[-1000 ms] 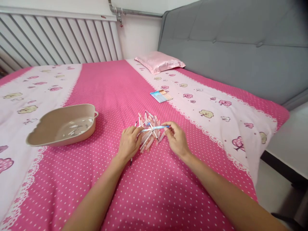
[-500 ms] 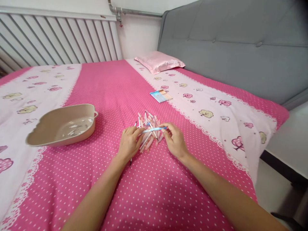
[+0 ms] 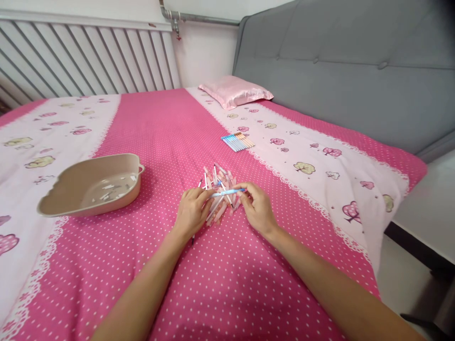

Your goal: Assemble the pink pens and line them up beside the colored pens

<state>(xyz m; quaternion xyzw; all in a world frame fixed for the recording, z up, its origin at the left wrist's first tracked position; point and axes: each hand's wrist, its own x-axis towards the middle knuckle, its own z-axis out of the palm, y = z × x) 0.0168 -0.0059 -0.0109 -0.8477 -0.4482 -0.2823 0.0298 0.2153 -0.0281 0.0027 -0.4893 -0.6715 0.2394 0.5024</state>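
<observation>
Both hands hold one light-blue pen (image 3: 226, 192) level between them, just above a heap of pen parts. My left hand (image 3: 192, 208) pinches its pale left end. The darker blue right end is between the thumb and fingers of my right hand (image 3: 256, 207). Beneath the pen lies a loose pile of pinkish clear pen barrels (image 3: 219, 211) mixed with white refills that have dark tips. One dark-tipped refill (image 3: 193, 239) sticks out from under my left hand. Farther back, a row of blue and orange-brown pens (image 3: 238, 141) lies side by side.
A beige plastic basin (image 3: 85, 166) with small white and grey bits in it stands at the left. A pink pillow (image 3: 235, 91) rests at the back, by the grey headboard (image 3: 341, 71). The pink dotted bedspread (image 3: 227, 279) covers the bed; a white radiator (image 3: 88, 59) is behind it.
The two parts of the blue pen look slightly closer in line. Both hands have stayed nearly in place, and the pile, basin and pen row are unchanged.
</observation>
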